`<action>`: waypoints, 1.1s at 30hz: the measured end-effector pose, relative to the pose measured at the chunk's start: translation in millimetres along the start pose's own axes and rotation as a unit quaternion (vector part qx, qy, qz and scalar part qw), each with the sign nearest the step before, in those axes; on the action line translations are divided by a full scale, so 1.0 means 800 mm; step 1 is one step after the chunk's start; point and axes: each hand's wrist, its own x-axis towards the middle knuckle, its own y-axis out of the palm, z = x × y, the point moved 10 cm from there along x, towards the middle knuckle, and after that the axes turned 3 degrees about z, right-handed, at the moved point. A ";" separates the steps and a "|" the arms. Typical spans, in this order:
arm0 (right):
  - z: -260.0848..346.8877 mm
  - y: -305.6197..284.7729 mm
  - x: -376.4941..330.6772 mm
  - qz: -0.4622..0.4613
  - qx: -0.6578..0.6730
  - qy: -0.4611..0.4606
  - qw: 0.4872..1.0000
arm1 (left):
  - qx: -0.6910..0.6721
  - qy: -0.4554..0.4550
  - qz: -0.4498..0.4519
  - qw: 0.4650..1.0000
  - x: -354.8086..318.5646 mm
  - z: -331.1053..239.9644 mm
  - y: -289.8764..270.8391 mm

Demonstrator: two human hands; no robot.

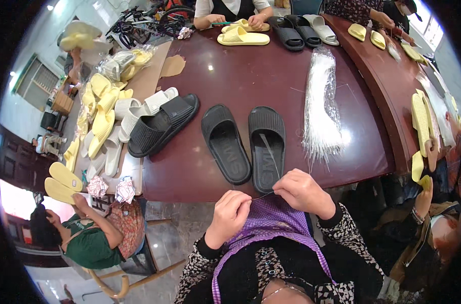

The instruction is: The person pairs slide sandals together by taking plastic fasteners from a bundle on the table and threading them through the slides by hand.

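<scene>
While a thin pale strand slants across the right black slipper, its lower end runs down to the right hand, thumb and forefinger pressed together on it, right by the table's near edge. And here's the left hand, near its partner, thumb and fingertips drawn into a tight pinch, with a short thin line bridging the gap; whether that's the same strand, the view can't tell. The left black slipper lies just beside its mate, heels toward the person, both flat on the glossy reddish-brown table. Off to the right, a bundle of strands in clear wrap fans its loose ends nearward. Over on the left sits another dark pair, overlapping, close against white slippers, with yellow slippers heaped beyond. Across the table, a co-worker's hand is at a yellow pair, and more black slippers line up alongside.
</scene>
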 end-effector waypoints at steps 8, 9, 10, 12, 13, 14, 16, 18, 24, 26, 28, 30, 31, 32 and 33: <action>-0.023 0.027 -0.003 0.034 -0.008 0.035 0.999 | -0.024 -0.023 0.006 0.999 -0.005 0.027 0.014; -0.028 0.030 -0.001 0.039 -0.013 0.040 0.998 | -0.028 -0.011 0.011 1.000 -0.001 0.028 0.016; -0.033 0.030 0.002 0.039 -0.015 0.041 0.998 | -0.033 0.001 0.016 0.999 0.004 0.030 0.020; -0.049 0.029 0.016 0.038 -0.066 0.048 0.996 | -0.008 0.014 0.024 1.000 0.023 0.043 0.023; -0.057 0.029 0.024 0.038 -0.089 0.051 0.994 | 0.020 0.024 0.031 0.999 0.033 0.048 0.025; -0.065 0.029 0.035 0.036 -0.090 0.051 0.994 | 0.020 0.025 0.032 0.999 0.046 0.057 0.026; -0.091 0.027 0.056 0.021 -0.144 0.072 0.987 | 0.070 0.014 -0.010 0.997 0.071 0.080 0.025; -0.107 0.033 0.063 0.008 -0.145 0.073 0.987 | 0.093 -0.005 -0.013 0.996 0.085 0.098 0.034; -0.125 -0.007 0.077 -0.058 -0.019 0.107 0.992 | 0.144 -0.058 -0.036 0.987 0.094 0.136 0.046; -0.147 -0.033 0.082 -0.080 -0.014 0.142 0.987 | 0.143 -0.064 -0.034 0.987 0.094 0.139 0.049; -0.176 -0.058 0.092 -0.102 -0.009 0.172 0.980 | 0.149 -0.077 -0.036 0.985 0.094 0.143 0.046; -0.225 -0.065 0.099 -0.053 -0.148 0.240 0.958 | 0.152 -0.070 -0.040 0.985 0.097 0.142 0.049; -0.240 -0.066 0.103 -0.053 -0.151 0.238 0.958 | 0.156 -0.066 -0.044 0.984 0.100 0.140 0.052; -0.266 -0.055 0.105 -0.026 -0.168 0.267 0.949 | 0.163 -0.064 -0.048 0.983 0.101 0.142 0.052; -0.286 -0.045 0.107 0.003 -0.185 0.294 0.938 | 0.164 -0.065 -0.053 0.983 0.101 0.144 0.053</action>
